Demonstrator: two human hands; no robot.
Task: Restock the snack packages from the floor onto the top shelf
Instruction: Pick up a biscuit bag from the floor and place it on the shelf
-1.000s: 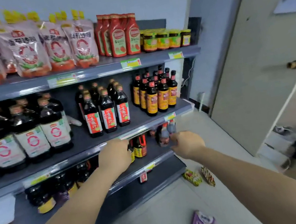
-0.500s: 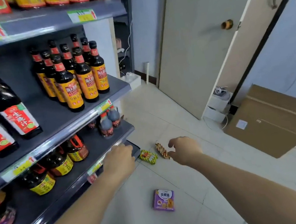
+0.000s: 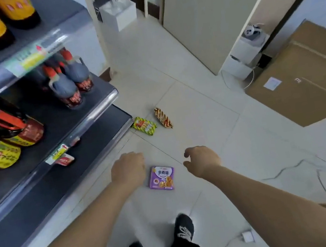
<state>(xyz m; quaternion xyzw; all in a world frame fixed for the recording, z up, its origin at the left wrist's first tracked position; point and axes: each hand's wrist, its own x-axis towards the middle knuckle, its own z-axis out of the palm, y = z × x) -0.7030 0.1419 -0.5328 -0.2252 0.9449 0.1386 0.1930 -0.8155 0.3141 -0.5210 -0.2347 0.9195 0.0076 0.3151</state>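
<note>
Three snack packages lie on the pale tiled floor. A purple package (image 3: 162,178) is nearest, between my two hands. A green-yellow package (image 3: 145,125) and a striped orange-brown one (image 3: 163,118) lie farther off, by the corner of the bottom shelf (image 3: 103,130). My left hand (image 3: 128,170) hangs just left of the purple package, fingers curled downward, holding nothing. My right hand (image 3: 202,160) hovers just right of it, fingers loosely curled and empty. The top shelf is out of view.
Dark shelves at the left carry sauce bottles (image 3: 71,86) and jars. A cardboard box (image 3: 308,76) leans at the right beside a door (image 3: 208,13). White boxes (image 3: 119,15) stand at the back. Cables (image 3: 324,179) and a charger (image 3: 247,236) lie on the floor near my shoes (image 3: 182,227).
My view has swung down from the upper shelves to the floor. Both hands have dropped from shelf level to either side of the purple package, still empty.
</note>
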